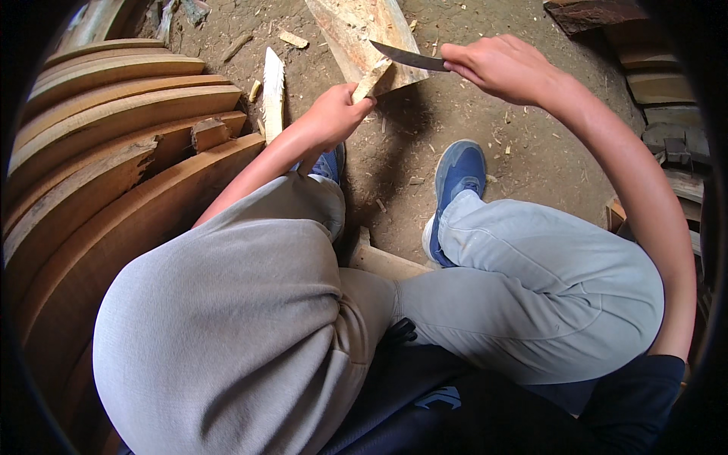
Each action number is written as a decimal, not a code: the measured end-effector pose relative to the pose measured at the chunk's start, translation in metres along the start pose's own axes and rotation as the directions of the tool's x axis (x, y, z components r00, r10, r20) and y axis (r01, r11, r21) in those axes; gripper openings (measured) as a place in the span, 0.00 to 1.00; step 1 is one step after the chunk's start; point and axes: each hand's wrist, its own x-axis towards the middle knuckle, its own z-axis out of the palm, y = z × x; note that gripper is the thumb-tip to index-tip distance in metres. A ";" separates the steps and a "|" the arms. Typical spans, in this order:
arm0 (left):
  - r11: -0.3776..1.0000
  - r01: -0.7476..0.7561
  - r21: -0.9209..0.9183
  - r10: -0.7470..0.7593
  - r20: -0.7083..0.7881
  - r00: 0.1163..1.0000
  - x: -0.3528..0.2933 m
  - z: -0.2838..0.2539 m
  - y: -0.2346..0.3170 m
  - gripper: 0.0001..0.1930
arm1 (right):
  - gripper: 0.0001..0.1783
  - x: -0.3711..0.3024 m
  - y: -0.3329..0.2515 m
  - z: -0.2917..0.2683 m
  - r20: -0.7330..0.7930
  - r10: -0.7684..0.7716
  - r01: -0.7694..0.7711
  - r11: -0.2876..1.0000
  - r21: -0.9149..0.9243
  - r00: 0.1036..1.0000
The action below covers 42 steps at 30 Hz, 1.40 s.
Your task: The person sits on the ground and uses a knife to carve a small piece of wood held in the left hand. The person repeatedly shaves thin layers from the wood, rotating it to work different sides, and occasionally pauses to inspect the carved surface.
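My left hand (339, 114) is closed round a short, pale stick of wood (371, 82), whose far end leans over the near edge of a wide wooden board (368, 34). In my right hand (497, 70) is a knife (409, 58) with a dark, pointed blade. The blade points left, above the board and just past the tip of the stick, seemingly apart from it. The knife's handle is hidden inside my fingers.
Curved wooden planks (129, 98) are stacked along the left. A pale, jagged-edged strip of wood (273, 95) lies on the dirt floor (531, 152) among scattered chips. More timber (660, 87) stands at the right. My blue shoes (460, 171) rest on the ground.
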 end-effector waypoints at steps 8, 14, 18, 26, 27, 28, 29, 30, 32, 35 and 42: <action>0.991 -0.077 0.106 0.078 0.000 0.997 0.006 -0.002 -0.002 0.16 | 0.13 0.010 -0.006 -0.016 0.097 -0.015 0.016 1.000 -0.006 0.995; 1.000 0.006 0.027 -0.008 0.063 0.998 0.000 -0.005 0.007 0.14 | 0.16 0.042 -0.005 -0.014 0.136 -0.126 0.114 0.989 0.098 0.983; 0.996 -0.089 -0.012 0.089 0.039 0.995 0.012 0.001 -0.013 0.13 | 0.18 0.048 0.006 0.004 0.102 -0.194 0.150 0.930 0.336 0.976; 0.998 -0.052 -0.035 0.054 0.037 0.998 0.010 0.001 -0.014 0.13 | 0.22 0.023 0.017 0.020 -0.041 0.038 -0.005 0.788 0.616 0.998; 0.994 -0.025 -0.102 0.031 0.055 0.998 0.008 0.000 -0.010 0.12 | 0.22 0.020 0.016 0.018 -0.071 0.056 -0.007 0.834 0.552 0.996; 0.986 0.004 -0.168 0.008 0.075 0.997 0.006 -0.002 -0.006 0.12 | 0.22 0.017 0.016 0.016 -0.102 0.071 -0.013 0.874 0.485 0.992; 0.972 0.035 -0.231 -0.013 0.097 0.995 0.003 -0.003 -0.002 0.12 | 0.21 0.013 0.015 0.013 -0.070 0.083 -0.044 0.897 0.440 0.994; 0.962 0.059 -0.266 -0.027 0.120 0.992 0.001 -0.004 0.001 0.12 | 0.21 0.009 0.009 0.003 -0.038 0.095 -0.073 0.916 0.393 0.995; 0.937 0.108 -0.331 -0.055 0.166 0.985 -0.003 -0.007 0.004 0.12 | 0.20 0.006 0.003 -0.001 -0.010 0.113 -0.105 0.951 0.292 0.994; 0.905 0.131 -0.406 -0.051 0.200 0.978 -0.003 -0.007 0.003 0.13 | 0.19 0.004 0.000 0.001 -0.023 0.116 -0.111 0.980 0.167 0.993; 0.926 0.122 -0.358 -0.045 0.215 0.975 -0.005 -0.007 0.003 0.14 | 0.18 0.006 -0.002 -0.002 0.016 0.093 -0.094 0.989 0.114 0.996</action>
